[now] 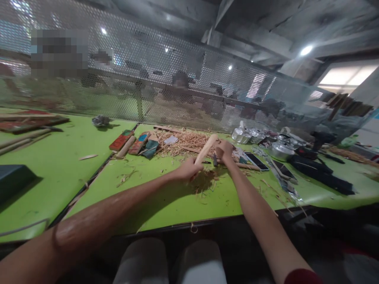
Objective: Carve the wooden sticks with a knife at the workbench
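My left hand [188, 169] is closed around the lower end of a pale, smooth piece of wood [205, 150], which tilts up and away to the right. Close to the wood's upper end is my right hand [224, 150], fingers curled. Whatever they grip is too small or hidden to make out. Just below that hand, a hammer [215, 160] with a wooden handle lies on the green table [177, 205]. Wood shavings [189, 141] are heaped behind both hands, and more are scattered under the wood.
Sanding blocks [121, 141] and a wooden stick [126, 147] lie left of the shavings. Phones [256, 161], foil-like containers [281, 150] and a black bag [322, 173] are on the right. A perforated metal screen [160, 86] bounds the table's back, people behind it.
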A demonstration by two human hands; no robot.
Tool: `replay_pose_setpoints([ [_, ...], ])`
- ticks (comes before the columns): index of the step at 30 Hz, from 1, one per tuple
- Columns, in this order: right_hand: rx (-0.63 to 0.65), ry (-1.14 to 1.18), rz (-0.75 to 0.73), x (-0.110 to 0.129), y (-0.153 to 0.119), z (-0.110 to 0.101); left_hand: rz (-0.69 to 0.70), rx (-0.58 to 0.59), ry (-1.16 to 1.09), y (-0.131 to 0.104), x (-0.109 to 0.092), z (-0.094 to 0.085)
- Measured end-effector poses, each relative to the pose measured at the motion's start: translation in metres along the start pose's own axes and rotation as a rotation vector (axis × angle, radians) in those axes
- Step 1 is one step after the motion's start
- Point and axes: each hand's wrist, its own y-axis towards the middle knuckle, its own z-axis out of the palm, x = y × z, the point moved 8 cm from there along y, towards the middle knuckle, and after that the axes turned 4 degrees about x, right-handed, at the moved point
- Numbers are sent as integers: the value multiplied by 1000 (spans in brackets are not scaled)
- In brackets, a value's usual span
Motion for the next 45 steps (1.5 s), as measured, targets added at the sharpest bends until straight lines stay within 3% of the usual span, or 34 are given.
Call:
replay_pose_setpoints([
  [5, -69, 62, -142, 42, -14, 3, -27, -132, -98, 15, 18, -30],
  [8, -9, -4, -239, 67, -28, 11, -37, -160, -114, 16, 20, -32],
  [11, 82, -79, -272, 78, -35, 20, -77, -209, -96, 12, 19, -31],
  [23, 217, -131, -213, 71, -36, 14, -92, -293, 194, 4, 3, -30],
  [35, 198, -121, -206, 65, -24, 24, -78, -187, 133, 6, 3, -29],
  [45, 195, -104, -182, 58, -24, 14, -137, -158, 149, 4, 2, -32],
])
